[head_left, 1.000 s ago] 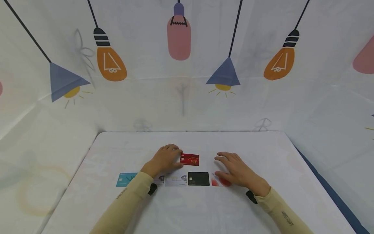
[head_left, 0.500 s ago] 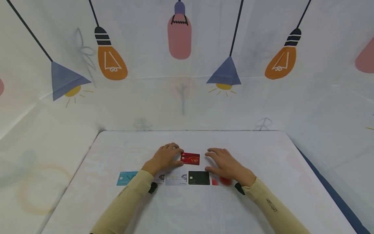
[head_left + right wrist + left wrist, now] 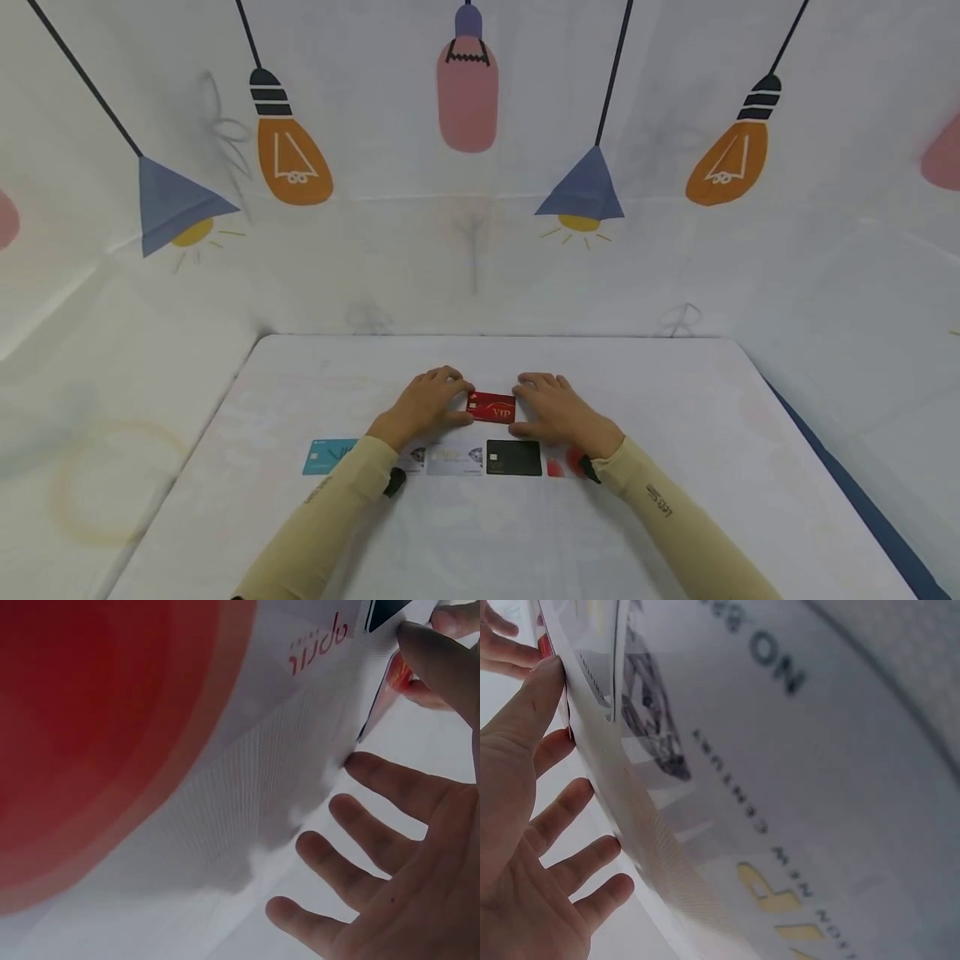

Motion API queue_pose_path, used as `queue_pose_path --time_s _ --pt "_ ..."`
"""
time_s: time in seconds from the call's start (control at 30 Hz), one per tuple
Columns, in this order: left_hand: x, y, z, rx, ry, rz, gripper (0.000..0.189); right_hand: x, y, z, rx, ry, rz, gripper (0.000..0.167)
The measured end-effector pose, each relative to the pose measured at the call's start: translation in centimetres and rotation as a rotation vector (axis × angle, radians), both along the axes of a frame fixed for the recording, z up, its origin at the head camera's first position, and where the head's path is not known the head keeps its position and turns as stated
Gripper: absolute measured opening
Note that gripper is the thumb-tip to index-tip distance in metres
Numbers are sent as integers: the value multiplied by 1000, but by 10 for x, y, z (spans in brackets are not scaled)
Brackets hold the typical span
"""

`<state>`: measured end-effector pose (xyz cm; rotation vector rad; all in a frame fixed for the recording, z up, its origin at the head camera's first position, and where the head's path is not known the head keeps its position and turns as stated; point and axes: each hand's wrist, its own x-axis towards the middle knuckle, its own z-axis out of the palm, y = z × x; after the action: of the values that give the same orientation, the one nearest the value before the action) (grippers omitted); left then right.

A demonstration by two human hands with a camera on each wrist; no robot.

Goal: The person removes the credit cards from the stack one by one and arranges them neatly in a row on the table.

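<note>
A red VIP card [image 3: 491, 407] lies flat on the white table between both hands. My left hand [image 3: 427, 404] is at its left side, index fingertip by the upper corner and thumb by the lower one. Close to the card's right edge, my right hand [image 3: 558, 410] rests with thumb and index finger apart. In the left wrist view the left hand's fingers [image 3: 570, 802] are spread and touch down on the tabletop. The right wrist view has the right hand [image 3: 420, 847] similarly spread, with the red card [image 3: 397, 671] beyond its thumb.
Below the red card runs a row of cards: a blue one [image 3: 330, 456], white ones [image 3: 453, 460], a black one [image 3: 513, 457] and one with red circles [image 3: 555, 467]. The forearms partly cover this row. A white cloth wall with printed lamps [image 3: 467, 92] stands behind the table.
My right hand has moved left, from over the red-circled card to beside the red card. The left hand has stayed at the red card's left side.
</note>
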<state>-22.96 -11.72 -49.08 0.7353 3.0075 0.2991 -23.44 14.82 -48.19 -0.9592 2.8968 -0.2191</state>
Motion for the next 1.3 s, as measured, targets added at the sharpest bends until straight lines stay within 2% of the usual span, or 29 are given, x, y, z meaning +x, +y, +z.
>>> queue_pose_path --time_s 0.23,0.47,0.7,0.9,1.07,1.3 --pt "-1 3 -1 -32 17 1 55 -1 -2 -2 -50 61 20 58" --pt "0 3 0 -71 42 -11 53 -2 -7 -5 -42 75 17 52" --pt "1 2 -1 -56 89 -40 51 0 -9 -5 -32 74 12 50" --pt "2 0 -3 -64 74 -52 55 1 -8 -6 -40 97 25 48" --pt "1 -3 -4 -63 76 -72 58 -1 -6 -7 -61 160 53 48" --pt "2 -6 0 -32 45 -89 61 -2 -5 -6 -81 212 66 48"
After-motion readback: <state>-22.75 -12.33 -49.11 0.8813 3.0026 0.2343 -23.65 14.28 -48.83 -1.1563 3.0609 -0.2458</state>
